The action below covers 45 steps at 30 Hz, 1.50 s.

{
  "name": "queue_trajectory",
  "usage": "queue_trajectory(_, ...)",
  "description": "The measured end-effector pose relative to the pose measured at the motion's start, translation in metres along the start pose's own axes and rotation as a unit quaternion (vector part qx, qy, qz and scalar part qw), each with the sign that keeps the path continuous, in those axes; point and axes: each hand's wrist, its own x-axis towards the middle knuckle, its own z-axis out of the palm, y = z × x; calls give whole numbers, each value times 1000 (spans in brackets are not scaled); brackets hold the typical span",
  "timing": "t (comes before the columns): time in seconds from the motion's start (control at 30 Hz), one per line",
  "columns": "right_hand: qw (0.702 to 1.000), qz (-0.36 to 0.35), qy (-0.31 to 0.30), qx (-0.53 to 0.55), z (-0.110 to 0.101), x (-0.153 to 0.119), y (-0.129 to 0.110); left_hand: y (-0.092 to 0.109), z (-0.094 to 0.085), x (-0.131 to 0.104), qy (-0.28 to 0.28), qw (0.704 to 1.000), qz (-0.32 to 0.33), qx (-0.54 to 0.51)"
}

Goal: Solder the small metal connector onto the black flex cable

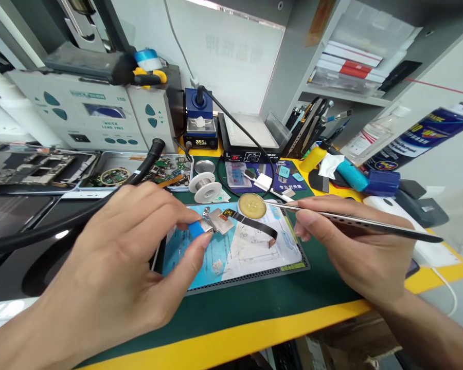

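Observation:
Between the thumb and index finger of my left hand (129,257) is a small silvery electronic part (220,222) with a blue tab (195,229). A black ribbon cable (256,226) runs from the part towards the right. My right hand (357,241) is closed around slim metal tweezers (374,221), which point left. Their tip is at the rim of a round tin of yellowish paste (252,206); whether it touches the paste I cannot tell. Under these lies a blue and white printed sheet (254,257) on a flat pad.
A solder spool (205,187) stands behind the pad. A black hose (111,198) crosses the left side above phones and a tray of circuit boards (173,167). Behind are a soldering station (200,121) and a hot plate (250,131). Bottles and a spray can (420,139) stand at the right.

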Motion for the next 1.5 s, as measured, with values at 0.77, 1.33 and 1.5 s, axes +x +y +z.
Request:
queue_trajectory(0.77, 994, -43, -90, 45, 2, -1, -4, 21, 21, 7, 33, 997, 74, -10)
queue_trajectory(1.33, 948, 198, -118, 217, 3, -5, -9, 20, 24, 6, 70, 978, 193, 38)
queue_trajectory(1.5, 920, 258, -119, 271, -3, -8, 2, 25, 19, 10, 83, 987, 137, -29)
